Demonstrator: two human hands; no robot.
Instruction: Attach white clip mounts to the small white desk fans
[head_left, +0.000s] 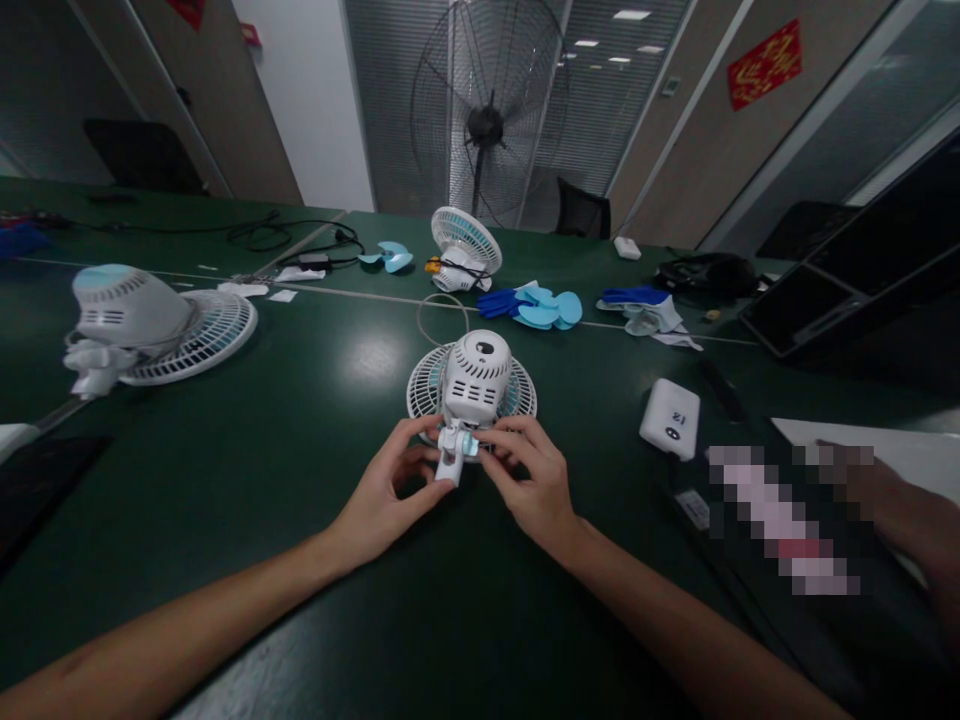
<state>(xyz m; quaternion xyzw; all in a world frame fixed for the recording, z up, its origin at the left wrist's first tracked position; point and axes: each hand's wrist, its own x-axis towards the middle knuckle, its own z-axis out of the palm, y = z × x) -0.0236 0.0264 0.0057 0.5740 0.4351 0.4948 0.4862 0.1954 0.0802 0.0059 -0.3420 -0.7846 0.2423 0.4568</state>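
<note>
A small white fan [477,378] lies face down on the green table in front of me, its round grille flat on the surface and its motor housing on top. My left hand [401,470] is closed on the fan's white clip [449,462], thumb at its lower end. On the clip's right side is a light blue knob [470,444], pinched between the thumb and fingers of my right hand [532,475]. A thin cable loops behind the housing. The fingers partly hide the lower grille.
Another white fan [135,315] lies at the left and one more fan [465,250] at the back. Light blue fan blades [547,307] and blue gloves [499,302] lie beyond my fan. A white power bank [670,418] is at the right, near another person's hand [892,500].
</note>
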